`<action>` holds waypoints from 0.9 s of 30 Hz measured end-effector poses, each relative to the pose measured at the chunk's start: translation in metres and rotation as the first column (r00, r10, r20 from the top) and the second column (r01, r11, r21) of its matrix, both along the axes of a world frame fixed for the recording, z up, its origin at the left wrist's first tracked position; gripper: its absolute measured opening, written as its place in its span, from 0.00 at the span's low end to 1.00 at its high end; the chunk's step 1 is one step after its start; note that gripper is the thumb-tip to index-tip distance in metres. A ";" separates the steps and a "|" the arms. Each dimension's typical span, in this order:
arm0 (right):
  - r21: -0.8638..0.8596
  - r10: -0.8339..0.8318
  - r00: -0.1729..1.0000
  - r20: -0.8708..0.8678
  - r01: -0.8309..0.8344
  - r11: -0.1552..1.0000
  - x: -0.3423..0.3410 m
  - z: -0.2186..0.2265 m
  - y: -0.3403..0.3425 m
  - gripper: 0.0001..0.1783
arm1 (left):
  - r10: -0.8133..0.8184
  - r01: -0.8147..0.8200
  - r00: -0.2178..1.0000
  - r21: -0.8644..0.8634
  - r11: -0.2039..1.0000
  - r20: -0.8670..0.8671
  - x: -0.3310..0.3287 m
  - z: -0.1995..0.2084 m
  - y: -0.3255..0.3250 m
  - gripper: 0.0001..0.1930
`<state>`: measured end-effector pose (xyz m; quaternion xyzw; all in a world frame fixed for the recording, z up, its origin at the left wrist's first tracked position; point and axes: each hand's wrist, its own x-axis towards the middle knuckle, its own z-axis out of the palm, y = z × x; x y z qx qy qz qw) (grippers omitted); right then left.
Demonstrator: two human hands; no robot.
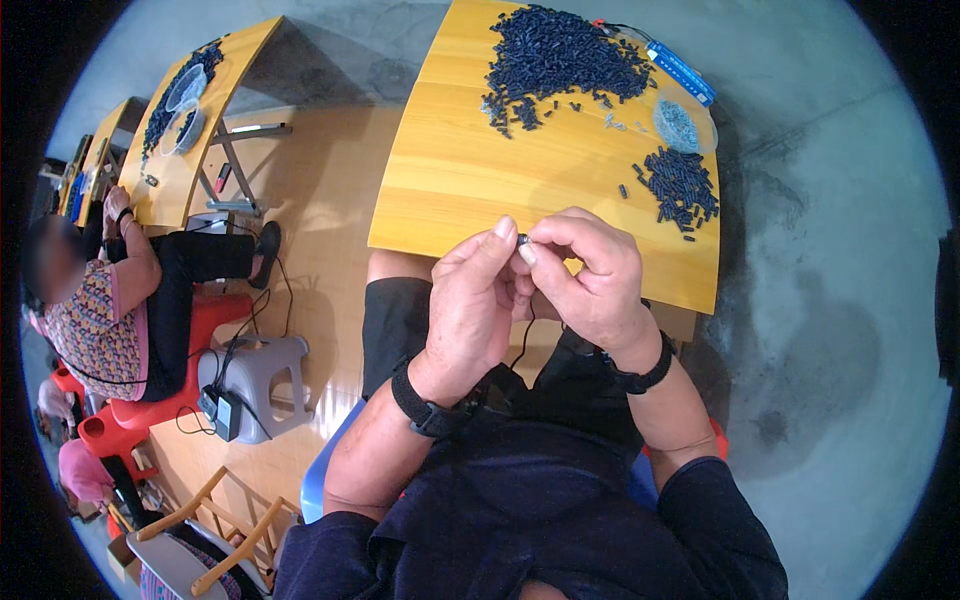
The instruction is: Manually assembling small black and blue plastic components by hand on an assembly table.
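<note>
Just off the near edge of the wooden table (pixel 440 190), both my hands meet at one small black cylindrical piece (pixel 522 240). My left hand (pixel 468 300) pinches it between thumb and fingers. From the other side, the thumb and forefinger of my right hand (pixel 592 275) close on the same piece. Fingertips cover most of it, so its details cannot be made out. A large heap of small black cylindrical pieces (pixel 565 55) lies at the far side of the table. A smaller pile of them (pixel 680 190) sits near the right edge.
A clear plastic tub (pixel 712 130) holds many small silvery pieces, with a blue bar-shaped device (pixel 680 72) and its wires behind it. At left, another person (pixel 95 320) sits at a second wooden table (pixel 185 195). A grey stool (pixel 255 385) carries cables and black adapters.
</note>
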<state>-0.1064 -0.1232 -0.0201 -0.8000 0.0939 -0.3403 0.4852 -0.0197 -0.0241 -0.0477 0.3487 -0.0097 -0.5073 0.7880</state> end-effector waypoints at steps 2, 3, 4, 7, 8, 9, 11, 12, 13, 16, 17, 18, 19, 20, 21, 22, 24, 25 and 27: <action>0.040 0.007 1.000 0.005 -0.008 0.999 0.000 0.000 0.001 0.03 | -0.022 0.022 1.000 -0.009 1.000 0.021 0.001 0.003 -0.001 0.16; 0.063 0.007 1.000 0.013 -0.008 0.998 0.000 -0.002 0.001 0.03 | -0.021 0.022 1.000 -0.009 1.000 0.020 0.001 0.003 -0.002 0.16; 0.085 0.006 1.000 0.020 -0.008 0.996 0.000 -0.003 0.001 0.03 | -0.030 0.030 0.999 -0.005 1.000 0.017 0.001 0.002 -0.002 0.16; 0.135 0.006 1.000 0.026 -0.009 0.991 0.001 -0.004 0.000 0.03 | -0.067 0.067 0.998 -0.001 0.998 0.021 0.004 -0.004 0.000 0.16; 0.136 0.007 1.000 0.025 -0.010 0.991 0.001 -0.003 0.000 0.03 | -0.095 0.096 0.995 -0.002 0.995 0.030 0.004 -0.006 0.000 0.15; 0.086 0.001 1.000 0.011 -0.002 0.996 0.002 0.000 0.000 0.03 | -0.095 0.095 0.995 -0.002 0.995 0.029 0.004 -0.004 0.000 0.15; 0.037 -0.004 1.000 -0.004 0.004 0.999 0.003 0.000 -0.001 0.03 | -0.056 0.056 0.998 0.019 0.998 0.022 0.002 0.000 -0.002 0.16; 0.008 0.007 1.000 -0.016 -0.007 1.000 0.003 0.001 -0.003 0.03 | -0.056 0.055 0.998 0.019 0.998 0.021 0.003 -0.001 -0.001 0.16; -0.021 0.017 0.999 -0.029 -0.018 1.000 0.002 0.001 -0.004 0.03 | -0.103 0.103 0.995 -0.027 0.994 0.006 0.006 -0.004 0.000 0.14; -0.155 0.082 0.994 -0.074 -0.093 0.983 -0.003 0.005 -0.017 0.04 | -0.235 0.236 0.972 -0.073 0.969 0.026 0.019 -0.003 0.008 0.11; -0.156 0.079 0.994 -0.076 -0.091 0.984 -0.006 0.008 -0.019 0.04 | -0.316 0.320 0.947 -0.069 0.945 0.061 0.025 -0.002 0.011 0.10; -0.095 0.103 0.989 -0.104 -0.113 0.989 -0.007 0.012 -0.020 0.04 | -0.314 0.317 0.948 -0.067 0.946 0.060 0.030 0.000 0.014 0.10; -0.032 0.129 0.983 -0.131 -0.134 0.990 -0.009 0.015 -0.021 0.05 | -0.379 0.390 0.911 -0.045 0.920 0.161 0.035 0.002 0.016 0.10; -0.030 0.130 0.983 -0.133 -0.135 0.990 -0.011 0.020 -0.024 0.05 | -0.440 0.459 0.860 -0.015 0.888 0.259 0.039 0.002 0.017 0.10; -0.057 0.194 0.966 -0.169 -0.206 0.977 -0.012 0.025 -0.027 0.05 | -0.464 0.489 0.846 -0.033 0.872 0.261 0.043 0.003 0.015 0.12; -0.081 0.256 0.944 -0.207 -0.277 0.957 -0.012 0.029 -0.029 0.05 | -0.464 0.488 0.847 -0.033 0.872 0.258 0.047 0.006 0.015 0.12; -0.079 0.294 0.930 -0.219 -0.318 0.945 -0.011 0.035 -0.029 0.05 | -0.527 0.562 0.767 0.014 0.827 0.366 0.052 0.016 0.013 0.08; -0.079 0.331 0.915 -0.229 -0.356 0.931 -0.011 0.036 -0.029 0.05 | -0.529 0.569 0.755 0.015 0.822 0.388 0.054 0.017 0.013 0.08; -0.091 0.325 0.921 -0.216 -0.350 0.932 -0.011 0.035 -0.029 0.05 | -0.508 0.549 0.745 0.035 0.835 0.432 0.052 0.021 0.014 0.07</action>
